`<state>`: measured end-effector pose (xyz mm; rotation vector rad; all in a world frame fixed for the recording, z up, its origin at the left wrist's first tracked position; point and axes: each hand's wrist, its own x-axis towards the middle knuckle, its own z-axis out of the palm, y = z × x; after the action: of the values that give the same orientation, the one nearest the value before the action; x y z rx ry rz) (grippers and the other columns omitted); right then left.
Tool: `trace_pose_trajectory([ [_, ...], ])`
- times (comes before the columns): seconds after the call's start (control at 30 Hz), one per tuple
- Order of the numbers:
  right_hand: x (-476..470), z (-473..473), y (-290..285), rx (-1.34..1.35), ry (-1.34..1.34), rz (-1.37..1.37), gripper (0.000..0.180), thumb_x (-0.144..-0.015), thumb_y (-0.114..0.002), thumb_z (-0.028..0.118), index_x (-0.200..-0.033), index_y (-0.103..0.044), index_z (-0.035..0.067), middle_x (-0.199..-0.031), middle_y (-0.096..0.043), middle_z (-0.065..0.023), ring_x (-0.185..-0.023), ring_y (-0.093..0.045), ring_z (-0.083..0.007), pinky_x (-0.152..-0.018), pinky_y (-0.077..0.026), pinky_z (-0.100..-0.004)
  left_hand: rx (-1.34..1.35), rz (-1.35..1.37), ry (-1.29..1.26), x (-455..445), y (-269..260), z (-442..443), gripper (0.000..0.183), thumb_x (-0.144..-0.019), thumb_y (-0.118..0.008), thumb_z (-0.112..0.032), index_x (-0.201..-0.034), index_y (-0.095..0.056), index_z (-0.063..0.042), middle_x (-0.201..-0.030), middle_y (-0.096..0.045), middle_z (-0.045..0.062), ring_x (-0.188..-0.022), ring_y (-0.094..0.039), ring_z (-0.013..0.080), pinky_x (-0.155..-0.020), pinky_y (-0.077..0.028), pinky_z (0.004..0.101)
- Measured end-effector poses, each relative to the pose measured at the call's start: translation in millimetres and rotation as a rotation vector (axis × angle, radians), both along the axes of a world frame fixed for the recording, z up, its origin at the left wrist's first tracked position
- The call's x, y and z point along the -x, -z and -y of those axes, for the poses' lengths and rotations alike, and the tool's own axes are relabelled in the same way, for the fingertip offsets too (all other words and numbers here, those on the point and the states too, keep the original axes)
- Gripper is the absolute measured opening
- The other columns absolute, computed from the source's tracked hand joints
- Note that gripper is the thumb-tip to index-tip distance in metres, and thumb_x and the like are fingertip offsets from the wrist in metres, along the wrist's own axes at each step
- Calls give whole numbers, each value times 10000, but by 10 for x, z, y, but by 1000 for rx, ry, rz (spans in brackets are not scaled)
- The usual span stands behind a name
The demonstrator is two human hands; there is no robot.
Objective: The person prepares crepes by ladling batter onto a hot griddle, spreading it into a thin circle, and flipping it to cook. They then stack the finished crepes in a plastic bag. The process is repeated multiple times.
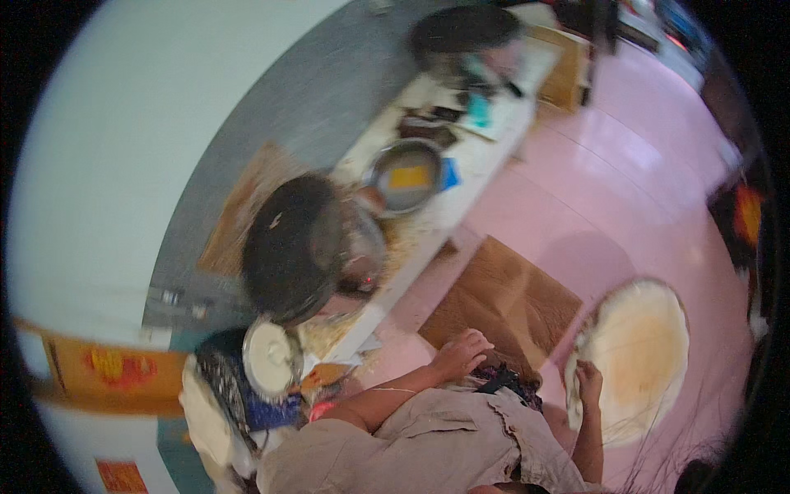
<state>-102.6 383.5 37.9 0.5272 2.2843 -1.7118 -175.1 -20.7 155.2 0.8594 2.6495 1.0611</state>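
My left hand (461, 356) hovers in front of my lap with fingers loosely bent and nothing visible in it. Below it is a brown cardboard sheet (494, 296), creased, on the pink floor. Dark patterned fabric (515, 386) bunches beside its wrist, at the edge of my beige clothing (444, 414). Farther right, my right hand (589, 378) curls over the near left side of a large pale round board or tray (648, 333), browned in the middle. Whether its fingers grip that rim is unclear.
A long white table (487, 167) runs diagonally, strewn with yellowish scraps (398, 247). On it are a round metal pan (395, 160) holding something yellow and a blurred dark disc (290, 247) above a base with a red light. A bowl of white paste (270, 358) stands at left.
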Motion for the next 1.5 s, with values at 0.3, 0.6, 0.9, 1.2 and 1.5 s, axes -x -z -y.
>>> trace_pose_trajectory([
  [0.3,2171,1975,110,-809,-502,-120,314,-845,-647,212,-1100,-637,30,-1052,-665,-168,-956,-634,-294,-839,-494,-356,16,-97,-662,-192,-450,1952,255,-848,-600,-180,-1069,-609,-52,-1011,-583,129,-986,-520,347,-897,-417,422],
  [0.6,4573,2841,384,-270,-162,6,900,-710,-740,539,-1289,-446,-84,-1158,-581,-305,-1075,-590,-365,-910,-471,-396,-138,269,-761,-125,247,2009,248,-872,-587,-176,-1081,-627,-48,-977,-618,133,-961,-545,331,-885,-428,404],
  [0.9,6195,3931,2302,-482,-212,107,859,-731,-728,499,-1260,-438,-112,-1157,-574,-267,-1053,-560,-376,-911,-439,-416,-346,728,-1147,370,477,1794,210,-869,-634,-107,-1066,-622,-36,-999,-618,177,-897,-612,287,-756,-494,391],
  [1.2,6491,2857,2346,-23,-260,73,364,-856,-675,223,-1107,-652,-40,-855,-680,-102,-714,-613,-158,-590,-512,-291,-267,741,-1376,950,49,1506,228,-910,-582,-200,-1084,-611,-55,-1043,-607,177,-966,-587,323,-804,-478,407],
  [1.5,6242,3264,-656,376,-271,117,441,-915,-541,261,-1275,-484,11,-1105,-573,-48,-1011,-538,-168,-912,-431,-329,-393,465,-1160,740,298,1947,321,-941,-528,-294,-1183,-583,-91,-1108,-580,151,-1024,-553,288,-882,-443,392],
])
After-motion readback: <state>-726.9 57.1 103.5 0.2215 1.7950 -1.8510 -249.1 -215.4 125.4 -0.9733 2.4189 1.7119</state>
